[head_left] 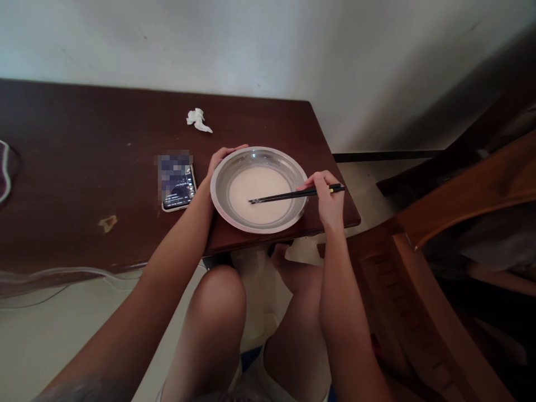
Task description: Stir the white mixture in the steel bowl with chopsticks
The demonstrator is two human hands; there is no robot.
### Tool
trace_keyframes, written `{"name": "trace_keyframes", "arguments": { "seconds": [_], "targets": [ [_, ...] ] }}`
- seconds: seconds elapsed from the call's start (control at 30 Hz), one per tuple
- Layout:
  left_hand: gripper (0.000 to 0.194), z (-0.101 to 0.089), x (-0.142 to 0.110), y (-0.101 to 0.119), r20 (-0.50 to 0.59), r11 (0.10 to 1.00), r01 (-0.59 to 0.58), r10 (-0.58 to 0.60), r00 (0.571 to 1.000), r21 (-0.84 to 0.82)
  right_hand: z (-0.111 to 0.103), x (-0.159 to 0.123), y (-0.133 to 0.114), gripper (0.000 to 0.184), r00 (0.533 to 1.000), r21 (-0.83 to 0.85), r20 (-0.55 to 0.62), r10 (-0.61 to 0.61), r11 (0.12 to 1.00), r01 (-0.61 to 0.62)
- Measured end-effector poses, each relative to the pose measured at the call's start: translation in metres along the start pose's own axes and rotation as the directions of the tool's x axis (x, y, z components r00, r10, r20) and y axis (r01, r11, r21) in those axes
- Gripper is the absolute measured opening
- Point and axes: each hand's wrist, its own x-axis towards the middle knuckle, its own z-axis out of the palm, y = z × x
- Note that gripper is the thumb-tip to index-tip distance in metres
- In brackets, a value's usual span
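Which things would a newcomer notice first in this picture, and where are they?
Probably the metal bowl of whitish liquid near the right end of the dark table, the left hand against it. Next, the black chopsticks in the right hand, over the bowl. A crumpled white tissue lies farther back.

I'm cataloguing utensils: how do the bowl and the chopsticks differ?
The bowl is round and wide; the chopsticks are long and thin. The bowl is silvery; the chopsticks are mostly black. The left hand is against the bowl's side; the right hand grips the chopsticks. Each has a hand on it.
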Motion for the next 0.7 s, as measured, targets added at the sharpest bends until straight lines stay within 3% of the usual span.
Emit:
{"name": "trace_keyframes", "arguments": {
  "seconds": [0.1, 0.3, 0.43, 0.53, 0.7],
  "targets": [
    [0.023, 0.000, 0.001, -0.001, -0.013, 1.000, -0.014, 0.014, 1.000, -0.007, 0.003, 0.000, -0.004, 0.027, 0.998, -0.049, 0.048, -0.044, 0.998, 0.046],
    [0.024, -0.001, 0.002, -0.003, 0.015, 0.999, 0.016, -0.015, 1.000, -0.047, -0.007, 0.002, 0.004, 0.033, 0.989, -0.054, -0.144, -0.038, 0.998, 0.030],
    [0.023, 0.001, 0.000, -0.002, -0.013, 0.999, 0.011, -0.012, 1.000, -0.035, -0.005, -0.002, 0.001, 0.032, 1.000, -0.025, -0.010, -0.008, 1.000, 0.008],
    [0.023, 0.002, -0.002, -0.001, -0.010, 0.999, 0.011, -0.012, 1.000, -0.052, -0.003, -0.004, -0.004, 0.029, 0.998, -0.076, 0.035, -0.059, 0.995, 0.061],
    [0.023, 0.001, -0.002, -0.003, -0.015, 1.000, -0.004, 0.004, 1.000, -0.026, -0.009, 0.001, 0.001, 0.032, 0.987, -0.048, -0.156, -0.049, 0.998, 0.042]
  ]
}}
